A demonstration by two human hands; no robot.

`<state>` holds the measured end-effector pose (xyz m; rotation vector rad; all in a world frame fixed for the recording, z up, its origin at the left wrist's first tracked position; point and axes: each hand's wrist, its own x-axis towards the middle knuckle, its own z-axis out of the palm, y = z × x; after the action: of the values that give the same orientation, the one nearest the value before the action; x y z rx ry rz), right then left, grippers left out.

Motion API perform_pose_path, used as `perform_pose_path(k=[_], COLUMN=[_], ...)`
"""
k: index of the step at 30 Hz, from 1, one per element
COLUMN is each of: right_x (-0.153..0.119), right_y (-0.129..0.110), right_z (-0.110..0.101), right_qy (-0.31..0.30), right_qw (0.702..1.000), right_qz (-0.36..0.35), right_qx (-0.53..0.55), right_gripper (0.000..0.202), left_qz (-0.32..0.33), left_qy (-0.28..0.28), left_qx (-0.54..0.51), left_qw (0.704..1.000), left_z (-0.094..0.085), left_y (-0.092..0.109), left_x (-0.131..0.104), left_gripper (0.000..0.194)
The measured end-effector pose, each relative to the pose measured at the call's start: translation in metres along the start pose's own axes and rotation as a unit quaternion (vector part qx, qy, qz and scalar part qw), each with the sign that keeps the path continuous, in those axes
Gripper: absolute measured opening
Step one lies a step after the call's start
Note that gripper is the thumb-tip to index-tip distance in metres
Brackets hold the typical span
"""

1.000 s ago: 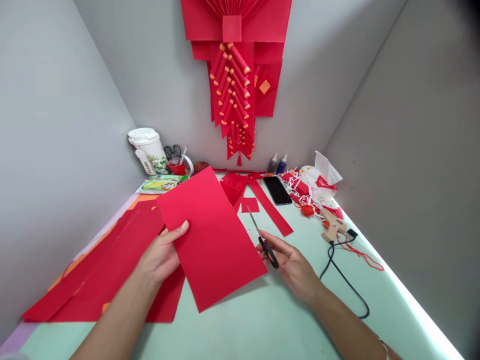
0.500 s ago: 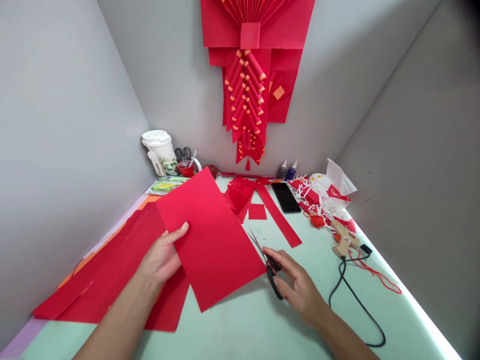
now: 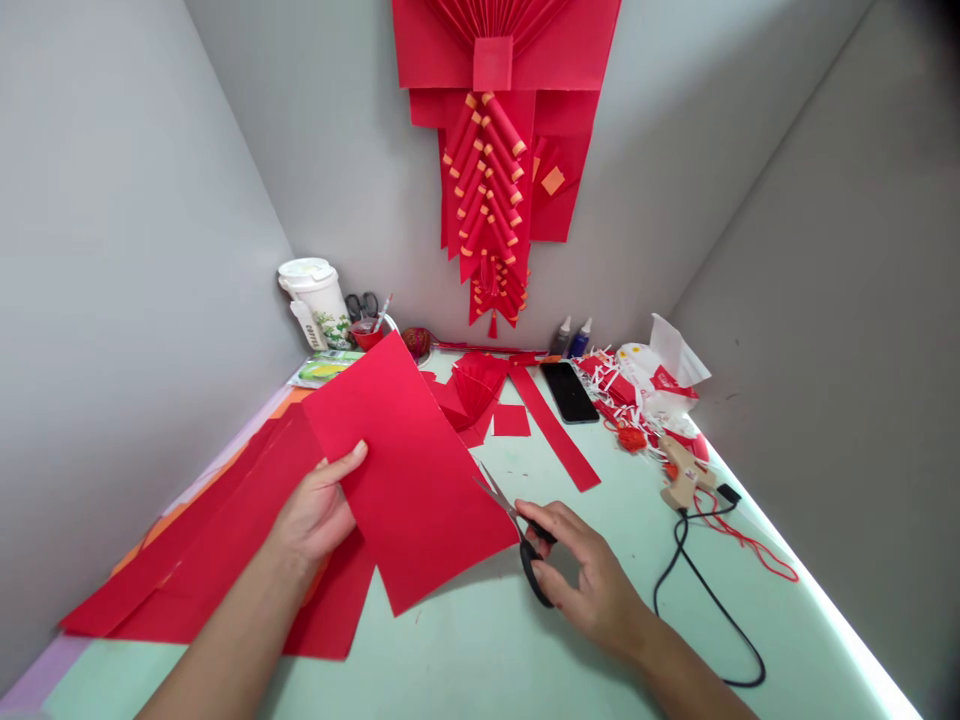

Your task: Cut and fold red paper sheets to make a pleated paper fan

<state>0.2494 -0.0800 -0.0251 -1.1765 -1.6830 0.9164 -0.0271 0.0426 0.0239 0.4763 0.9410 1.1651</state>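
Observation:
My left hand (image 3: 319,510) grips a large red paper sheet (image 3: 412,480) by its left edge, thumb on top and fingers beneath. The sheet is held tilted above the pale green table (image 3: 450,670). My right hand (image 3: 581,570) holds black-handled scissors (image 3: 534,570), their blades parted and pointing up and left at the sheet's right edge. One blade overlaps the paper near that edge. Larger red sheets (image 3: 225,540) lie beneath my left forearm. Beyond the scissors are a small red square (image 3: 511,420) and a long red strip (image 3: 555,430).
A phone (image 3: 570,392) lies behind the strip. At the right are a glue gun (image 3: 681,475) with a black cable, red cord and shredded paper (image 3: 611,385). A white tub (image 3: 319,300) stands back left. Red paper decorations (image 3: 491,180) hang on the wall.
The scissors have moved left, and their blades now reach over the sheet's right edge. The whole view has shifted slightly. My left hand keeps its hold on the sheet.

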Motion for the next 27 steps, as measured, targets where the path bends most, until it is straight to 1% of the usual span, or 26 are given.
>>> perform_pose_path(k=[6,16,22,27], right_x=[-0.0009,-0.0016,-0.0008,-0.0008], right_y=[0.0019,-0.0006,0.0014,0.0024], right_z=[0.0005,-0.0004,-0.0003,0.0000], right_qy=[0.005,0.003,0.010,0.018], right_qw=[0.999,0.998,0.997,0.995], right_qz=[-0.015,-0.033,-0.049,-0.052], right_qx=[-0.028,-0.054,-0.064,-0.080], right_gripper=[0.055,0.053,0.051,0.049], left_qz=[0.005,0.008,0.007,0.008], left_qy=[0.003,-0.001,0.031,0.023], left_qx=[-0.003,-0.014,-0.035,-0.037], left_qw=[1.000,1.000,0.999,0.999], left_z=[-0.0028,-0.0049,-0.0057,-0.0073], left_y=[-0.0016,-0.0044,-0.0054,-0.0066], left_x=[0.0014,0.0029,0.0057,0.0074], left_gripper=[0.029,0.033,0.038,0.035])
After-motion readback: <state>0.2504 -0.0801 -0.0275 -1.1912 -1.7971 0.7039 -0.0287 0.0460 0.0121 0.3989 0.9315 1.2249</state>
